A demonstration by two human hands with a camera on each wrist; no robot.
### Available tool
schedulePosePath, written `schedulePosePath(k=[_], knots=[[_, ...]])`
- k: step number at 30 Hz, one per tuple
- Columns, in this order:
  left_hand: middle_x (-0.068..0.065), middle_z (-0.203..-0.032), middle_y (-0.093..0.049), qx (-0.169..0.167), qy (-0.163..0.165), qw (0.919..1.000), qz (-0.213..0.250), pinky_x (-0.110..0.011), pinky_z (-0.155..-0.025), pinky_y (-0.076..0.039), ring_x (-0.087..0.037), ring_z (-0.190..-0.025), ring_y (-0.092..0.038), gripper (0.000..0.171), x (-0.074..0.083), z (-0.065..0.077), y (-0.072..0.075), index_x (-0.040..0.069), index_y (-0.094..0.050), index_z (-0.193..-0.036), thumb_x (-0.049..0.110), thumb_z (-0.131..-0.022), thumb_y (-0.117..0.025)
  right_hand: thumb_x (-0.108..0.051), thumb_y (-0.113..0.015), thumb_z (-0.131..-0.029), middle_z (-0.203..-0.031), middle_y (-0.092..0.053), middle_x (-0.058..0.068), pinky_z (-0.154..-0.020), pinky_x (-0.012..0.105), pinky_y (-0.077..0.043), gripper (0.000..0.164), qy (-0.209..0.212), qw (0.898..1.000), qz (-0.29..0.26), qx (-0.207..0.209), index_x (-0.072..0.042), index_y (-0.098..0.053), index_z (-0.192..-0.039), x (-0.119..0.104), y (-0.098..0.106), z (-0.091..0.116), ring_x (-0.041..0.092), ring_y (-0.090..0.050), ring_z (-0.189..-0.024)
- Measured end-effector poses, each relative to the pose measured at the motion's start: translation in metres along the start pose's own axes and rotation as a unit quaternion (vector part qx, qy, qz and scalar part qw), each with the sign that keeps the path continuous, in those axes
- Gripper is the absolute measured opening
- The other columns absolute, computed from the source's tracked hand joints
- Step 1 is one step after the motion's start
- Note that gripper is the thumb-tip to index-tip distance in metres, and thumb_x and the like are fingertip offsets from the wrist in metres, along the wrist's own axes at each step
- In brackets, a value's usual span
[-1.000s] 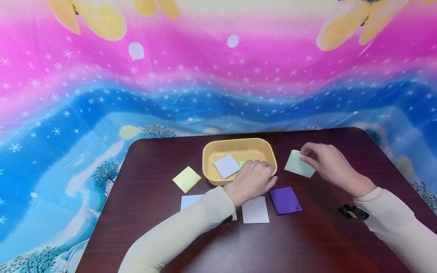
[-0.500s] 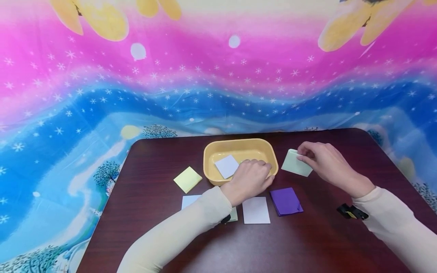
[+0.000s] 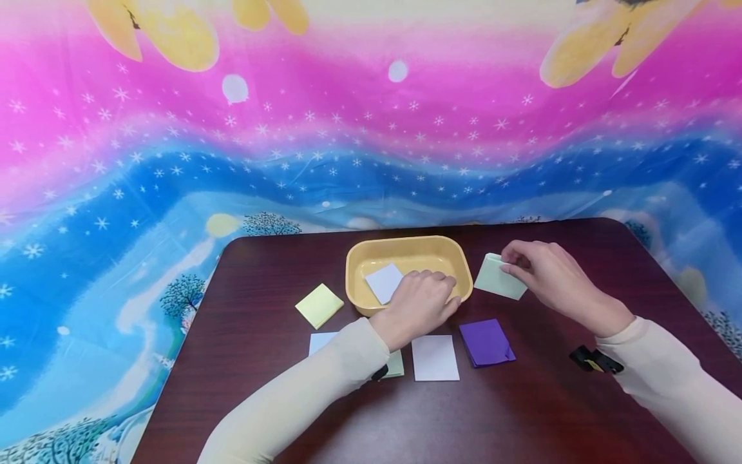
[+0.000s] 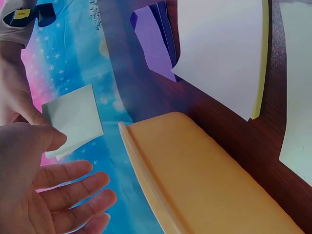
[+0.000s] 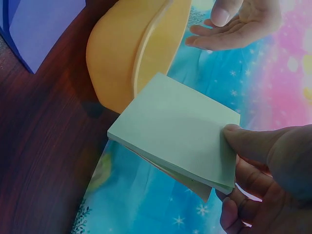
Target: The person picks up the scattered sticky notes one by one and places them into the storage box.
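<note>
My right hand [image 3: 547,277] pinches a pale green sticky note pad [image 3: 495,278] at its edge, thumb on top, to the right of the yellow plastic basin [image 3: 443,254]. In the right wrist view, the lower sheets of the pad [image 5: 175,131] splay away from the rest. Over the basin's front right part is my left hand [image 3: 418,301]; the left wrist view shows its fingers loosely extended, holding nothing. A white note pad [image 3: 382,282] lies inside the basin, partly covered by the left hand.
On the dark wooden table [image 3: 510,419] lie a yellow pad [image 3: 319,306], a white pad [image 3: 436,358] and a purple pad [image 3: 487,343]. The left forearm partly hides another white pad [image 3: 321,341] and a pale green one [image 3: 397,365]. A printed cloth [image 3: 348,142] hangs behind.
My right hand has carried the pale green pad slightly left, closer to the basin. The left hand has shifted a little left, and a bright green piece in the basin is now hidden.
</note>
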State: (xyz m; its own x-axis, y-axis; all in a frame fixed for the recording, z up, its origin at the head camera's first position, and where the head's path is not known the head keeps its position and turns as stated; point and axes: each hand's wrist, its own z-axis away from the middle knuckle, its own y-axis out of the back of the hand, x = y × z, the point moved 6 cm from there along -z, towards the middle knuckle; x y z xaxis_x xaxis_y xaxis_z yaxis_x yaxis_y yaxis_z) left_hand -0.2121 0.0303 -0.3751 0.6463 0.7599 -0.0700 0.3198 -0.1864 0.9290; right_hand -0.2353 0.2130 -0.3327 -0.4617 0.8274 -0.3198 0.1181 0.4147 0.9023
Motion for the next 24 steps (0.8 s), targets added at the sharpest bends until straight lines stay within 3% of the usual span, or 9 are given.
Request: schedulePosePath(k=[24], knots=[[0.005,-0.074,-0.065,-0.014,0.025,0.9995,0.015,-0.03,-0.063,-0.05,-0.014,-0.069,-0.065,0.024,-0.017,0.008,-0.002,0.018,-0.069,-0.085,0.037,-0.098,-0.062,-0.006,-0.077,-0.087,-0.085,-0.075,0.007,-0.064,0.033,-0.052,0.009,0.032,0.999,-0.001,0.017,-0.008,-0.072,-0.094,-0.019,0.0,-0.009,0.019,-0.071,-0.076]])
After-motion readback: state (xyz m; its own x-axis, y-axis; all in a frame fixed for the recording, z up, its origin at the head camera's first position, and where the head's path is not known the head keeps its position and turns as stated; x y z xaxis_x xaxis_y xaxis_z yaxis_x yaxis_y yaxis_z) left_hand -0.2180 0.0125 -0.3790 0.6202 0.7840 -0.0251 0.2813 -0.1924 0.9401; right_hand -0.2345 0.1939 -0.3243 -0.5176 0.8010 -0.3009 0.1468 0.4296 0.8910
